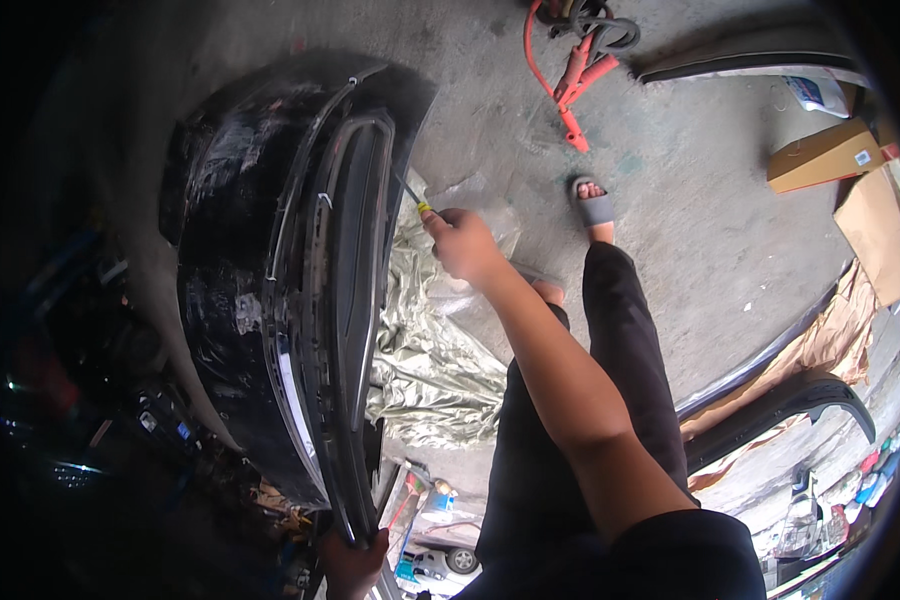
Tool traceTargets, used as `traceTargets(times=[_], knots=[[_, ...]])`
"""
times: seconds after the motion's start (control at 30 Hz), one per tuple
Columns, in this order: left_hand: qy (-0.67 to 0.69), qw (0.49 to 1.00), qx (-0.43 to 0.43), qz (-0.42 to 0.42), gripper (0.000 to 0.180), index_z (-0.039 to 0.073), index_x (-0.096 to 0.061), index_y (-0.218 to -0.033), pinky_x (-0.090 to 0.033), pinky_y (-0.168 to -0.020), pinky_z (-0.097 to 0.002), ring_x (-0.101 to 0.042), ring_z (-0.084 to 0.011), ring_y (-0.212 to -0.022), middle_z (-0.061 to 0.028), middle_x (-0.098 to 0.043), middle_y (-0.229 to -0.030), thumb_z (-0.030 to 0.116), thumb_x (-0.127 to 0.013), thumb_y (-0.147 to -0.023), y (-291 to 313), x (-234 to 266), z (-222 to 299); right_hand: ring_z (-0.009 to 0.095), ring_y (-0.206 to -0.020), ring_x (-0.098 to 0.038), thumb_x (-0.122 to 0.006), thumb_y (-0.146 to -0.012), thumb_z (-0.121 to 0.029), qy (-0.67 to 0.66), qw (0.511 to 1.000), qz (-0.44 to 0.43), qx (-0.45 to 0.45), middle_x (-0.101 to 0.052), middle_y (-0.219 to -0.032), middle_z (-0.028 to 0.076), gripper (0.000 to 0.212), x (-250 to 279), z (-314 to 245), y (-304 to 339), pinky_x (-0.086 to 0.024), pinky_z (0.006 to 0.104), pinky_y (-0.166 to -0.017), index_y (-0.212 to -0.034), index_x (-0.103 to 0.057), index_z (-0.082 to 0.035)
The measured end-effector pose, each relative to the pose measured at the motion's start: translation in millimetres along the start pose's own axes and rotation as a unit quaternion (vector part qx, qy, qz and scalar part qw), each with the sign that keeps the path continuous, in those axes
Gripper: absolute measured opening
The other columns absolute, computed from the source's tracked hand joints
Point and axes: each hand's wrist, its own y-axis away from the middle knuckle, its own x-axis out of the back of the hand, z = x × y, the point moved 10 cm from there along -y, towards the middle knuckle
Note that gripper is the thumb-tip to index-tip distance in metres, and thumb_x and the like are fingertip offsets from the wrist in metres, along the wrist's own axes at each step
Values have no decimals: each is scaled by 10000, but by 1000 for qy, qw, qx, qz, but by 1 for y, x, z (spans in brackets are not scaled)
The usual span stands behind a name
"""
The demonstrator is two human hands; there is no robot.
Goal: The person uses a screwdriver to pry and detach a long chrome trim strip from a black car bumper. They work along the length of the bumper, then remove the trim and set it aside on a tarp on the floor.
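- Grip of the right hand (458, 243), just above the centre of the view: fingers curled firmly around the handle of a slim tool. Grip of the left hand (353, 567), at 7 o'clock by the lower edge: wrapped about the near end of a black car panel.
- Concrete floor (710, 250), grey and stained, broadest from 12 to 3 o'clock.
- The black car panel (220, 220) fills 9 o'clock, its long curve running from 11 down to 7; the outer face is scuffed with pale scrapes.
- Silvery sheet (435, 370), crumpled, just below the centre toward 6 o'clock, right beside the panel.
- Curved black trim (760, 425) at 4 o'clock, near crumpled brown paper (810, 345).
- Cardboard box (820, 160) at 2 o'clock, with a small white-and-blue label (863, 158) on its side; the print is too small to read.
- Red-handled clamps (574, 82) at 1 o'clock, with dark cable looped beside them.
- White package (816, 95) at 2 o'clock, above the box, bearing blue printing that is too blurred to make out.
- The slim tool (424, 208), yellow by the fingers, its thin shaft pointing to 11 o'clock at the panel's inner edge; whether the tip touches, I cannot tell.
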Motion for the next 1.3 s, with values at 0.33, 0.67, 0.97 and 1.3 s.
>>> traceTargets(times=[0.33,0.67,0.97,1.3], knots=[[-144,982,-100,64,364,15,-631,-791,-489,-608,-495,-640,-375,-619,-149,-603,-637,248,-900,-714,-13,12,-4,216,-551,-604,-617,-1060,-484,57,991,118,21,-633,-680,102,524,-13,-14,-18,-475,388,-506,-999,-705,29],[-157,987,-28,13,407,14,-633,-796,-522,-636,-494,-687,-386,-674,-187,-662,-701,317,-896,-733,-21,4,-15,131,-474,-378,-595,-1092,-422,-276,948,3,-159,-501,-671,45,380,-48,-1,19,-289,302,-439,-1046,-620,-46],[-106,991,-71,-47,406,14,-690,-950,-540,-729,-487,-699,-389,-764,-179,-682,-787,281,-878,-709,-23,-5,-12,131,-483,-417,-577,-1105,-423,-351,930,13,-108,-509,-660,30,389,-69,19,-11,-314,292,-448,-982,-634,-58],[-64,995,-64,-46,426,19,-702,-1035,-542,-798,-480,-702,-380,-846,-188,-703,-892,263,-860,-724,-37,-8,-20,164,-513,-544,-581,-1089,-503,-103,991,81,-19,-599,-621,51,572,-45,26,-16,-426,343,-500,-898,-668,30]])
